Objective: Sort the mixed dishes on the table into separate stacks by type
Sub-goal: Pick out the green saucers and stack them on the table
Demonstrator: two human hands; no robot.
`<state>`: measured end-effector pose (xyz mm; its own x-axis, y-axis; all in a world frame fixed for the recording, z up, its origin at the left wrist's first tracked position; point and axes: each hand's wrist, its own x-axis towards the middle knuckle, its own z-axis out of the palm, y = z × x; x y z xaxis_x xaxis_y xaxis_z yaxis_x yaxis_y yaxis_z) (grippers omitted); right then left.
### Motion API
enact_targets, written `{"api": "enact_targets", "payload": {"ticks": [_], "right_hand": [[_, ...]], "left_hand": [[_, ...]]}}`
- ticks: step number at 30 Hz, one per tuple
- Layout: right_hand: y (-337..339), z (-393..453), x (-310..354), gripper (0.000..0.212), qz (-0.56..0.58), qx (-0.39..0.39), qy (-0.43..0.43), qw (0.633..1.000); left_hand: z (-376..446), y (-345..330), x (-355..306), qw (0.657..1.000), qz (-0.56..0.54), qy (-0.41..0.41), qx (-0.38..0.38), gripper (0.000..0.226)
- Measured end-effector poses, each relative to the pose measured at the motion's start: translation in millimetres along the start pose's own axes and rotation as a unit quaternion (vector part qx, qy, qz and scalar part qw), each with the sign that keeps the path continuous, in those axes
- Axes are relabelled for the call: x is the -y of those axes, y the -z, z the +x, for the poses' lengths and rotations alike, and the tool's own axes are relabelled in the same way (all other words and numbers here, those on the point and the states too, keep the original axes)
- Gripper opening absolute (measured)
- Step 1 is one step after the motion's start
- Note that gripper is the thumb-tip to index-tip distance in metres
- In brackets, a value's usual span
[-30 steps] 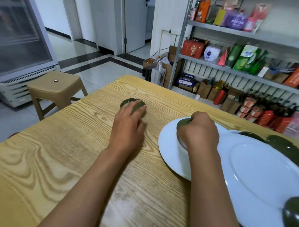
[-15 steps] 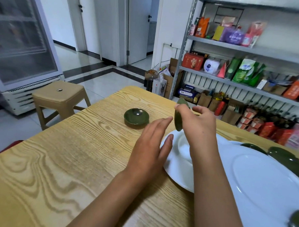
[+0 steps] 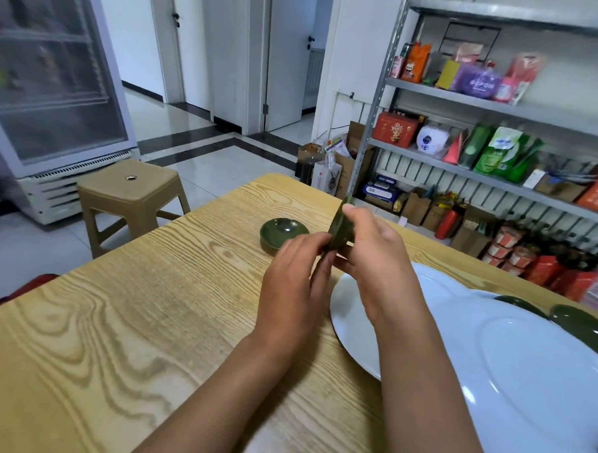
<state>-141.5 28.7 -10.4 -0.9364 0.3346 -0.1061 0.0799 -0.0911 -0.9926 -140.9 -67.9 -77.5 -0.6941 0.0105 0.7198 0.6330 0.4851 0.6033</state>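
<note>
Two hands meet above the tabletop (image 3: 132, 321), both on one small dark green saucer (image 3: 338, 233).

Held saucer: glossy green glaze, round, shallow, tipped on edge so it stands nearly upright; only its rim and part of its underside show between the fingers. It is in the air, just beyond the far rim of the nearer white plate.

Right hand (image 3: 375, 260): fingers curled round the saucer, thumb on its upper rim, palm away from the camera.

Left hand (image 3: 295, 281): fingertips touching the saucer's lower edge from the left, fingers bent; how firmly it grips cannot be told.

Second saucer (image 3: 284, 233): same green glaze, resting right way up on the tabletop, just left of and beyond the hands, apart from them. Shallow bowl with a raised rim; a light reflection in its centre.

White plates: one round plate (image 3: 351, 324) lies flat under the right forearm; a larger white plate (image 3: 523, 390) overlaps it toward the right edge, with a broad flat rim.

Further green dishes (image 3: 581, 327): dark, glossy, partly cut off at the right edge, lying at the far rim of the larger plate; their type cannot be told.

Tabletop: pale wood with strong grain.

Surroundings: tan plastic stool (image 3: 131, 198) beside the table's far left; metal shelf (image 3: 501, 108) with packaged goods behind; glass-door fridge (image 3: 54, 78) at left.
</note>
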Motion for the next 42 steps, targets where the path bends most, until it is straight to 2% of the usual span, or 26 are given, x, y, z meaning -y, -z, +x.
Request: {"api": "enact_targets", "payload": {"ticks": [2, 7, 12, 17, 23, 28, 32, 35, 38, 42], "right_hand": [[-1.9, 1.0, -3.3, 0.028, -0.021, 0.0, 0.009, 1.0], [-0.7, 1.3, -8.8, 0.03, -0.142, -0.06, 0.09, 0.984], [0.9, 3.1, -8.8, 0.023, -0.163, -0.059, 0.057, 0.983], [-1.1, 3.5, -12.7, 0.018, -0.223, -0.041, 0.055, 0.972], [-5.3, 3.6, -15.9, 0.016, -0.273, -0.035, 0.051, 0.96], [-5.4, -4.7, -12.1, 0.029, -0.414, -0.041, 0.11, 0.903], [-6.6, -6.9, -9.8, 0.036, -0.474, -0.017, 0.156, 0.866], [-4.2, -15.2, -2.8, 0.047, -0.48, -0.013, 0.169, 0.861], [1.5, -33.7, 15.5, 0.052, -0.47, -0.019, 0.19, 0.862], [11.5, -75.4, 40.9, 0.051, -0.431, -0.035, 0.225, 0.873]], "left_hand": [[3.0, 3.5, 8.8, 0.999, 0.039, -0.013, -0.009, 0.017], [13.6, 15.1, 36.7, 0.99, 0.136, -0.033, -0.022, 0.021], [17.1, 13.2, 53.1, 0.981, 0.192, 0.021, 0.021, 0.03], [17.9, 5.3, 64.8, 0.977, 0.2, 0.056, 0.052, 0.026], [20.2, -0.9, 67.0, 0.97, 0.213, 0.063, 0.094, 0.035], [19.6, 0.3, 67.2, 0.965, 0.241, 0.036, 0.099, 0.044], [16.9, 0.9, 50.7, 0.97, 0.226, -0.018, 0.09, 0.056], [7.2, 6.2, 32.1, 0.974, 0.21, -0.056, 0.066, 0.057], [0.5, 18.4, 11.4, 0.98, 0.19, -0.044, 0.031, 0.054], [-16.7, 32.2, -19.7, 0.991, 0.129, -0.039, 0.026, 0.044]]}}
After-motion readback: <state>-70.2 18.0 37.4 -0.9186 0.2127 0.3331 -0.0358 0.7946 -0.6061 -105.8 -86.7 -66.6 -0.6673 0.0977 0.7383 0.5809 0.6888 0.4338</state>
